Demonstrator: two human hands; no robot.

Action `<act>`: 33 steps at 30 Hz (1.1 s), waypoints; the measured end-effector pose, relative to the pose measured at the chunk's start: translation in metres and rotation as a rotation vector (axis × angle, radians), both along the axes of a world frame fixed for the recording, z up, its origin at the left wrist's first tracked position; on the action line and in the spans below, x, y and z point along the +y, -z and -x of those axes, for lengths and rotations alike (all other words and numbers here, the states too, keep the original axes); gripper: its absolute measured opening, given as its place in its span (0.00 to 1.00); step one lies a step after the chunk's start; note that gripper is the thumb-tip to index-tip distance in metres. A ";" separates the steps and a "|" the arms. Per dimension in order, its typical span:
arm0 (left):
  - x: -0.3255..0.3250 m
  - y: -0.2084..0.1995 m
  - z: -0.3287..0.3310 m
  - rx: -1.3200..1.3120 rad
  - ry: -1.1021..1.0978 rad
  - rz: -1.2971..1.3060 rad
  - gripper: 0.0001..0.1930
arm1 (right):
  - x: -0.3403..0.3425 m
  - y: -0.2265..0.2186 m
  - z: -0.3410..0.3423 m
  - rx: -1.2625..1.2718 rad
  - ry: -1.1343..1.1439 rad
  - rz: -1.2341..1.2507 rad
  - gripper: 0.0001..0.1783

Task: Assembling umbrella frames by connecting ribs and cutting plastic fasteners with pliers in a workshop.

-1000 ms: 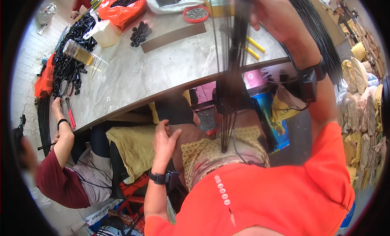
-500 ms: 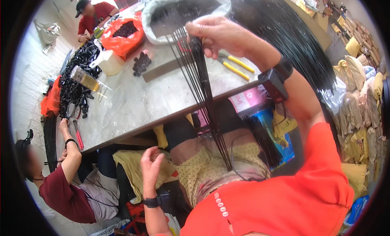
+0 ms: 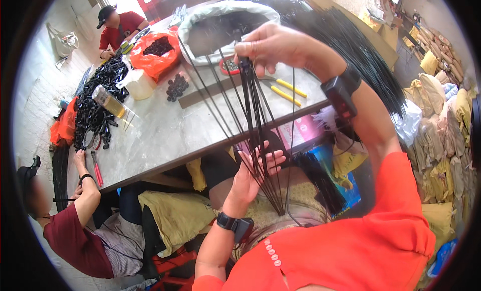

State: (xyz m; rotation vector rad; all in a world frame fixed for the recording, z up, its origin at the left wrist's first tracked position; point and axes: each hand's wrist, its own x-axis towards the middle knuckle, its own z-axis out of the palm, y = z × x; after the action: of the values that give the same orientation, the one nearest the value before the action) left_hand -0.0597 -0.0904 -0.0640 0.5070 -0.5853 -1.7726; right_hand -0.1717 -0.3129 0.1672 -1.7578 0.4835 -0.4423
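Note:
Above the table's front edge my right hand [image 3: 273,44] is closed round the top of a bundle of thin black rods [image 3: 256,125]. The rods hang down over my lap and come together at their lower ends. Several of them fan out to the left from the rest, and one stands apart on the right. My left hand [image 3: 253,173] is at the bundle's lower half, palm up, fingers spread, with rods passing in front of it. Whether the palm touches them I cannot tell. What sits at the top inside my right fingers is partly hidden.
On the grey table [image 3: 165,133] are yellow-handled pliers [image 3: 286,93], a metal bar [image 3: 203,94], small dark parts [image 3: 176,87], an orange bag [image 3: 155,53] and a white sack [image 3: 188,28]. More black rods [image 3: 350,50] lie at right. Two co-workers sit at left.
My left hand has risen to the right, from beside my lap to the rods. The rods have spread apart more. My right hand keeps its hold at the top.

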 end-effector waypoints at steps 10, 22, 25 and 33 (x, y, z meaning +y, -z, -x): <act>0.001 0.017 0.011 0.051 0.023 -0.023 0.55 | 0.025 -0.010 0.039 0.216 0.110 0.235 0.20; 0.020 0.011 0.039 0.130 0.115 0.056 0.61 | 0.046 -0.013 0.103 -0.025 0.285 0.226 0.21; 0.025 0.007 0.046 0.116 0.146 0.081 0.62 | 0.056 -0.018 0.115 -0.081 0.326 0.237 0.24; 0.036 -0.018 0.070 -0.433 0.128 0.194 0.27 | 0.066 -0.030 0.153 0.024 0.602 0.567 0.25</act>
State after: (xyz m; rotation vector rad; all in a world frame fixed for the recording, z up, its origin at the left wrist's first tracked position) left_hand -0.1299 -0.0542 -0.0455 0.7370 -1.1016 -1.7094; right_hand -0.3248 -0.2469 0.1975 -2.1402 0.9830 -1.0628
